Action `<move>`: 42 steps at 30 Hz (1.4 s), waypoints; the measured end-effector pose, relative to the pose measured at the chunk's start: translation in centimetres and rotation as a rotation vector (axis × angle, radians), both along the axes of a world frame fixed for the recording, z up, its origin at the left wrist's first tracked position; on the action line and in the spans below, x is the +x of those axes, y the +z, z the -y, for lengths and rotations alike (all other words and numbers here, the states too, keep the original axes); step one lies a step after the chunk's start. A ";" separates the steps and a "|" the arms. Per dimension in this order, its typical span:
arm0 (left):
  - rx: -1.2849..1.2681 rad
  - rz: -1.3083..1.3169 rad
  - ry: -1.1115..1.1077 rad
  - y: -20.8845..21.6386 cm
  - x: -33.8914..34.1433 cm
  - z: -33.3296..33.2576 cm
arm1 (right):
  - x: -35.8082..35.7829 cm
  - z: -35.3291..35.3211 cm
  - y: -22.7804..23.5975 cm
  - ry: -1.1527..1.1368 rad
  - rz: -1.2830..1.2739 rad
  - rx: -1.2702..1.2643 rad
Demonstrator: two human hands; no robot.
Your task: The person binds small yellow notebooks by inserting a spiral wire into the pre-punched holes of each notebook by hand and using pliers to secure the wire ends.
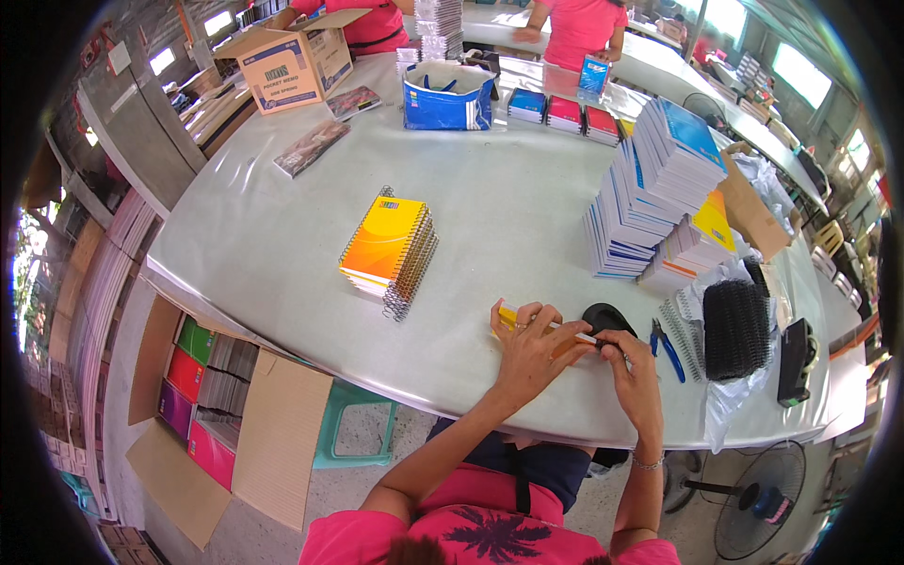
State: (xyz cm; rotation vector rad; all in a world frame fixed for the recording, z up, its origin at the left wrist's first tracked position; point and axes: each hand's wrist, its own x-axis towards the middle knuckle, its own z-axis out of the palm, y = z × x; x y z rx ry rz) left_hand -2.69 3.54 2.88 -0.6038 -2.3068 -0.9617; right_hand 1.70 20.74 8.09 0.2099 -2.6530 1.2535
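Near the front edge of a pale grey table (273, 235), right of centre, a person's left hand (535, 347) grasps a slim yellow-and-orange notebook (508, 316). The right hand (629, 369) bunches its fingertips at the notebook's right end; I cannot tell what they pinch. To the right lie blue-handled pliers (671, 355) and black wire coils (736, 330). Farther left sits a stack of yellow-orange spiral-bound notebooks (381, 237); far right, tall blue-covered stacks (645, 202).
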 end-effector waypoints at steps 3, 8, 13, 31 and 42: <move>-0.009 0.001 -0.005 -0.1 0.0 0.0 | 0.4 0.3 0.7 -0.026 0.030 0.053; 0.002 -0.001 -0.012 -0.1 -0.1 -0.2 | 0.1 0.6 0.4 -0.025 -0.119 0.113; -0.017 -0.027 0.016 -0.2 0.0 0.1 | 0.3 1.7 0.9 -0.083 -0.037 0.110; 0.006 -0.027 -0.020 0.2 0.3 0.2 | -0.4 2.1 0.5 -0.039 -0.073 0.113; 0.004 -0.016 -0.022 0.3 0.4 0.2 | -1.0 2.9 0.1 -0.020 -0.131 0.227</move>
